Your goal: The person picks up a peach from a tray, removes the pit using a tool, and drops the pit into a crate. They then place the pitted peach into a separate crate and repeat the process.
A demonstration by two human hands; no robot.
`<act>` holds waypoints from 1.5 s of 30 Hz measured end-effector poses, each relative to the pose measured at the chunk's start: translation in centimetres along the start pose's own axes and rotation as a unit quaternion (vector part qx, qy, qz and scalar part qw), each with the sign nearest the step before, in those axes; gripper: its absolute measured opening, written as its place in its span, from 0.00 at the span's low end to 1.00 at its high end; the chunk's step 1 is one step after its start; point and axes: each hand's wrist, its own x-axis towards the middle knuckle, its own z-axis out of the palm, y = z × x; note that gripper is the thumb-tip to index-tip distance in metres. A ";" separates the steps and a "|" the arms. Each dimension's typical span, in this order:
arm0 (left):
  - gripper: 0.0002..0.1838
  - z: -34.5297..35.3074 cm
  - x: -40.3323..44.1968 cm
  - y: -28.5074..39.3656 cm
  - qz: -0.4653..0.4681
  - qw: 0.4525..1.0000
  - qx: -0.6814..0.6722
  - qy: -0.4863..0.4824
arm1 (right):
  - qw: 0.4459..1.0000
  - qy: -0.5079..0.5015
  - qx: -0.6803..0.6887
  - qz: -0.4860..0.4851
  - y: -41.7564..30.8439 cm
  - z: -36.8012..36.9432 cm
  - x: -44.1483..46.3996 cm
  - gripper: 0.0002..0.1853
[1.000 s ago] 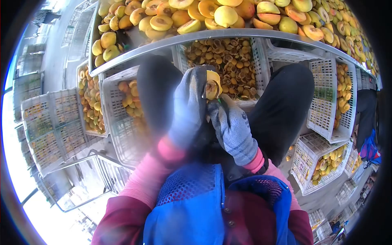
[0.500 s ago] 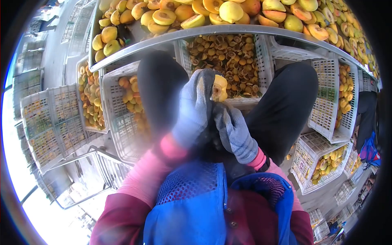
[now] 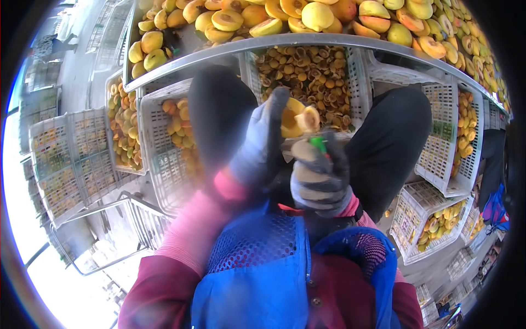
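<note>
Over the gap between my knees, my left hand (image 3: pixel 259 137) in a grey-blue glove is closed around a yellow peach half (image 3: pixel 290 122). At the half's right edge is a cut-out piece of pit with flesh (image 3: pixel 310 118), seemingly scooped loose. My right hand (image 3: pixel 320 178), also gloved, is curled around a small tool with a green and red handle (image 3: pixel 318 144); its working end is hidden or too small to make out. Directly below the hands stands a crate (image 3: pixel 357 82) filled with brownish cut-out pit pieces (image 3: pixel 307 66).
A metal-rimmed table (image 3: pixel 263 43) heaped with peach halves (image 3: pixel 227 21) runs across the front. White crates of peaches stand at left (image 3: pixel 159 140) and right (image 3: pixel 438 137). Another crate (image 3: pixel 408 219) lies lower right. A metal frame (image 3: pixel 134 219) stands at lower left.
My right hand has turned and come up, showing the green and red handle. The cut-out piece now sticks out from the peach half, whose hollow is visible.
</note>
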 end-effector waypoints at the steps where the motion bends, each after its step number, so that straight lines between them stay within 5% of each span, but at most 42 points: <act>1: 0.18 -0.8 -0.3 -0.7 0.142 0.970 0.194 0.021 | 0.999 -0.044 -0.007 0.006 -0.6 0.4 0.1 0.22; 2: 0.18 -1.5 -0.6 -1.1 0.261 0.901 0.337 0.084 | 0.999 -0.015 -0.041 -0.015 -1.1 0.8 0.4 0.21; 5: 0.20 -6.9 -0.7 0.6 0.177 0.880 0.410 0.162 | 0.978 0.174 0.059 -0.101 -3.8 -3.0 -1.4 0.21; 9: 0.24 -16.2 -0.2 2.7 0.108 0.668 0.682 0.276 | 0.962 0.203 -0.016 -0.183 -5.0 -3.6 -4.3 0.22; 10: 0.22 -16.0 -0.1 3.0 0.075 0.642 0.700 0.302 | 0.974 0.142 -0.026 -0.173 -6.0 -4.4 -5.0 0.22; 13: 0.21 -7.3 2.0 4.7 0.101 0.892 0.367 0.244 | 0.932 0.235 -0.099 -0.259 -6.6 -4.0 -5.1 0.22; 15: 0.20 -2.4 4.6 2.8 0.164 0.890 0.408 0.120 | 0.884 0.334 -0.121 -0.304 -7.1 -3.4 -4.5 0.22; 16: 0.20 0.6 6.1 0.6 -0.080 0.984 0.136 0.079 | 0.855 0.382 -0.132 -0.326 -7.3 -3.0 -4.1 0.22; 17: 0.19 2.9 8.1 -1.7 -0.214 0.976 0.034 0.021 | 0.841 0.402 -0.140 -0.334 -7.2 -2.4 -3.6 0.22; 19: 0.24 5.5 11.3 -12.4 -0.188 0.903 0.387 0.021 | 0.809 0.443 -0.153 -0.355 -7.1 -1.5 -3.0 0.21; 20: 0.27 5.5 11.1 -18.2 -0.178 0.857 0.483 -0.005 | 0.849 0.374 -0.157 -0.339 -7.3 -2.0 -3.4 0.21; 23: 0.40 4.4 10.3 -26.9 -0.123 0.666 0.730 -0.092 | 0.834 0.409 -0.144 -0.341 -7.5 -1.2 -2.7 0.21; 25: 0.45 4.1 10.8 -27.0 -0.124 0.614 0.771 -0.111 | 0.827 0.424 -0.120 -0.349 -7.8 -1.3 -2.5 0.21; 30: 0.43 2.0 11.0 -23.4 -0.238 0.731 0.636 -0.065 | 0.843 0.398 -0.134 -0.337 -7.9 -1.9 -3.1 0.23; 32: 0.29 3.2 11.8 -21.1 -0.198 0.797 0.570 -0.029 | 0.832 0.415 -0.150 -0.337 -7.6 -1.7 -2.9 0.23; 34: 0.22 4.1 12.5 -17.8 -0.231 0.906 0.354 0.015 | 0.791 0.469 -0.183 -0.347 -7.2 -0.9 -2.3 0.23; 36: 0.22 4.6 13.4 -11.8 -0.300 0.950 -0.042 0.071 | 0.774 0.480 -0.197 -0.363 -6.9 -0.6 -2.1 0.23; 38: 0.20 4.9 11.3 -4.8 -0.196 0.976 -0.084 0.039 | 0.762 0.487 -0.209 -0.372 -6.3 0.5 -1.4 0.22; 39: 0.18 3.6 10.1 -3.1 -0.178 0.981 -0.070 -0.026 | 0.741 0.483 -0.287 -0.367 -5.8 0.2 -1.3 0.21; 40: 0.17 3.4 9.1 -3.1 -0.048 0.995 -0.084 -0.032 | 0.716 0.477 -0.362 -0.361 -5.2 -0.3 -1.3 0.20; 41: 0.17 2.8 7.6 -0.6 -0.114 0.977 -0.163 -0.073 | 0.678 0.489 -0.433 -0.338 -4.3 0.3 -0.9 0.17; 45: 0.18 2.1 3.9 2.3 -0.036 0.989 -0.139 -0.035 | 0.475 0.422 -0.705 -0.314 -2.5 -1.8 -0.8 0.15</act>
